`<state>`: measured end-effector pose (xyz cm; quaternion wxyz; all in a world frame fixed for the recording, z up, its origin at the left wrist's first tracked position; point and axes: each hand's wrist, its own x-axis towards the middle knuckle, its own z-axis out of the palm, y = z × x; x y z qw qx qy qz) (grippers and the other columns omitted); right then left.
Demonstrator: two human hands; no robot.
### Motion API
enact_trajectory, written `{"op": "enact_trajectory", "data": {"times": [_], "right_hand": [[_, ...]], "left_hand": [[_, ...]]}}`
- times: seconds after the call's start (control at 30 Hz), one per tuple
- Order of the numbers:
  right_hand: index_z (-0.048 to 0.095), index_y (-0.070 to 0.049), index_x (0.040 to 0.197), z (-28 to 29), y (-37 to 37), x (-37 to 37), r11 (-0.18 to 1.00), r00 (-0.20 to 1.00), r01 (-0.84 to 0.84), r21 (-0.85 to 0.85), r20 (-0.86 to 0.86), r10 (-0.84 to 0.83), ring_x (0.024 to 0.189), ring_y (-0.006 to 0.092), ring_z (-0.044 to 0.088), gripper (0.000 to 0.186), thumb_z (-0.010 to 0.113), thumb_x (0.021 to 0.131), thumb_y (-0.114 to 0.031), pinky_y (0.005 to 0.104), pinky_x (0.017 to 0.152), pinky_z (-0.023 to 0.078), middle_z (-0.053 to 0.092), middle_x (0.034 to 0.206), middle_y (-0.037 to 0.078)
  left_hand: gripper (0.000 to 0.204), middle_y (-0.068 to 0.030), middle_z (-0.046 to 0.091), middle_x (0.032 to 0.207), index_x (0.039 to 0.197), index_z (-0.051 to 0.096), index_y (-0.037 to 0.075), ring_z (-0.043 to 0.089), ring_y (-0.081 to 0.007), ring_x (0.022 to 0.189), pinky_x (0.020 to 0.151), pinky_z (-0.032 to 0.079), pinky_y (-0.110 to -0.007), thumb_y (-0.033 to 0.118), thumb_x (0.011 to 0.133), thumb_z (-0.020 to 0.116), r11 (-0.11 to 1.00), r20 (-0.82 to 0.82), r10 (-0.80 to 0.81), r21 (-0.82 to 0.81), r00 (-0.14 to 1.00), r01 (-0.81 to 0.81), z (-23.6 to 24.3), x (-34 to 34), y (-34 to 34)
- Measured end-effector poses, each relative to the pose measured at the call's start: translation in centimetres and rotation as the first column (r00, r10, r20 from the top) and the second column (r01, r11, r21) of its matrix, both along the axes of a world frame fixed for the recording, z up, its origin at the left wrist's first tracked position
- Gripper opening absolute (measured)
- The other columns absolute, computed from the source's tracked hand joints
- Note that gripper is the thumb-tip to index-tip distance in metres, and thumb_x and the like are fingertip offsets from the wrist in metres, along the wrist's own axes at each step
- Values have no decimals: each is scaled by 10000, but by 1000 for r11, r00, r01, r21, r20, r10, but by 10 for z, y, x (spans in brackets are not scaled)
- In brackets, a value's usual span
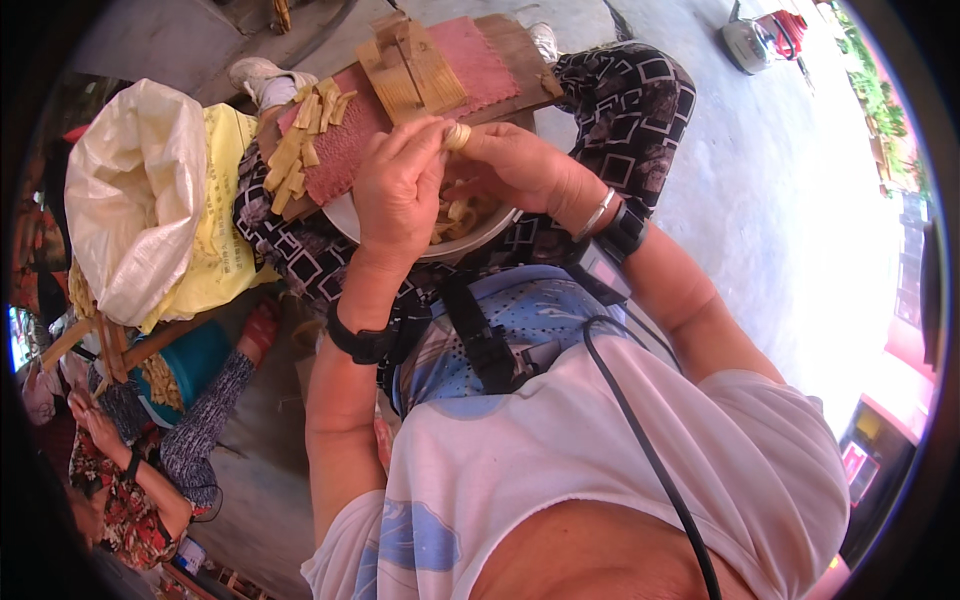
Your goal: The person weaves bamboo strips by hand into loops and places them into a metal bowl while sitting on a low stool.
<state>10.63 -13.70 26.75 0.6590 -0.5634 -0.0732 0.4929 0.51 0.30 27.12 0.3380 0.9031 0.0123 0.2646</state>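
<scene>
Both of my hands meet above a pale basin [478, 246] set between my knees. Between them is a small coiled pale yellow strip [457, 137], which seems to be wound at a fingertip of my right hand [520, 165]. The fingers of my left hand [398, 190] are pinched together against the coil's left side. More yellowish pieces [460, 215] lie in the basin, partly hidden under my hands. Just beyond, flat yellow strips [305, 145] are heaped on the left of a board with a pink textured mat [475, 65].
A wooden block [410, 72] with a raised grip rests on the mat. At left stands an open white and yellow woven sack [135, 205]. Another person's hand [95, 425] is at lower left, near a teal bucket [195, 365] of pieces. A kettle [748, 45] stands on the floor at far right.
</scene>
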Motion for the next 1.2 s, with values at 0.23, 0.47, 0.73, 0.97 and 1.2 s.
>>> {"op": "enact_trajectory", "data": {"times": [0.23,0.47,0.73,0.97,1.2], "right_hand": [[730,-10,917,-5,1,2,994,937,-1,111,346,-37,883,198,641,116,648,888,-87,308,761,509,683,998,88],[730,-10,874,15,2,3,983,236,125,134,958,-161,1005,319,581,118,671,775,18,357,856,493,652,1073,115],[694,14,972,-7,10,33,887,651,351,299,603,-461,862,167,609,123,646,894,-67,287,760,506,672,959,51],[639,32,1167,7,-22,12,989,561,106,100,816,-143,777,91,607,292,617,974,-187,247,706,516,672,916,35],[661,-22,1165,5,-13,8,982,943,-14,189,330,-50,745,72,608,267,682,924,-136,225,683,516,669,899,4]], "left_hand": [[306,-199,611,1200,1185,594,-34,631,-299,979,834,504,-387,46,890,585,909,-84,-146,-404,986,101,11,1,-12],[206,-150,665,876,1085,592,-41,631,-218,778,746,499,-341,114,976,511,786,-160,51,-602,986,-139,5,15,-24],[245,0,492,700,1044,613,-29,437,-73,653,599,391,-240,170,1040,471,653,-326,-140,-740,935,-160,8,-24,-22],[233,47,469,701,1103,654,-11,347,-23,584,526,287,-185,160,1034,512,481,-243,-130,-863,961,-153,8,-18,-10],[208,1,657,802,1010,702,-10,584,-127,666,613,457,-260,161,987,586,720,-135,-105,-693,985,-19,-2,-10,-17]]}}
